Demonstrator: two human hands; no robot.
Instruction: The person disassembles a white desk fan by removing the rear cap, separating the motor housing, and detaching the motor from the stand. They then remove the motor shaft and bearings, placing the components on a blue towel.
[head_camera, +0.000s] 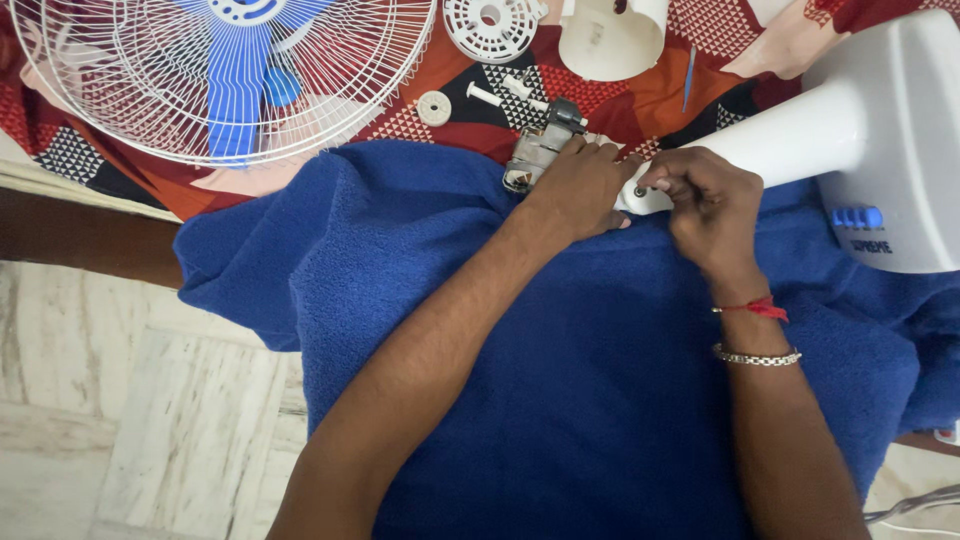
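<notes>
My left hand (583, 185) grips a grey metal fan motor (540, 148) that lies on a blue towel (560, 380). My right hand (708, 205) pinches the narrow end of a white fan stand neck (800, 135), right beside the motor. The neck widens into a white base (890, 150) with blue buttons at the right. Both forearms reach up across the towel; the right wrist wears a red thread and a metal bracelet.
A white wire fan guard with blue blades (225, 70) lies at the top left on a red patterned cloth (640, 95). A white round grille piece (490, 25), a white housing shell (610, 35), a small round knob (434, 107) and white pegs (485, 96) sit behind. Marble floor (120, 420) lies below left.
</notes>
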